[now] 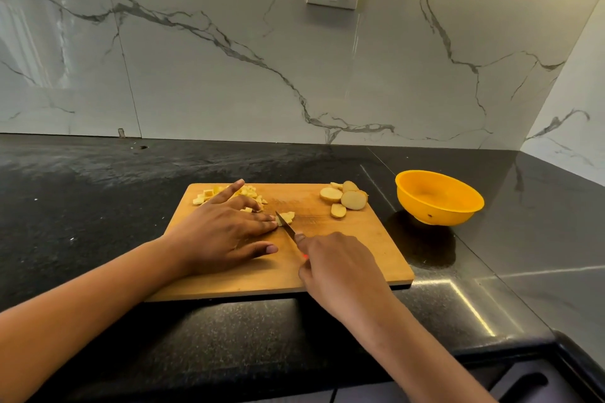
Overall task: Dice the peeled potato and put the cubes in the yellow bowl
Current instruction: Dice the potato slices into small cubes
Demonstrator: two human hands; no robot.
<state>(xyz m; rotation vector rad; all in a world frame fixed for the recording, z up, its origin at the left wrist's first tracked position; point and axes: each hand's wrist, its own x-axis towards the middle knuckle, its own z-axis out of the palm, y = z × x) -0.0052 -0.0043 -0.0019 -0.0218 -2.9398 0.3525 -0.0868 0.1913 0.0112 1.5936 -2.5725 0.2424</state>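
A: Two hands at work?
B: Right hand (pixel 337 271) grips the knife (pixel 285 226), blade on a potato piece (pixel 287 216) mid-board (pixel 360 249) — left hand (pixel 222 232) flat, fingertips touching it. Yellow bowl (pixel 438 198) stands just right.

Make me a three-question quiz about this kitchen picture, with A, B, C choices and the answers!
1. The bowl stands where from the cutting board? A left of it. B right of it. C on it.
2. The bowl's colour? A yellow. B green. C blue.
3. The knife is: A lying flat on the board. B held in the right hand. C inside the bowl.
Answers: B, the bowl sits beyond the board's right edge; A, its whole wall is yellow; B, the right hand grips it, blade pointing down at the board.
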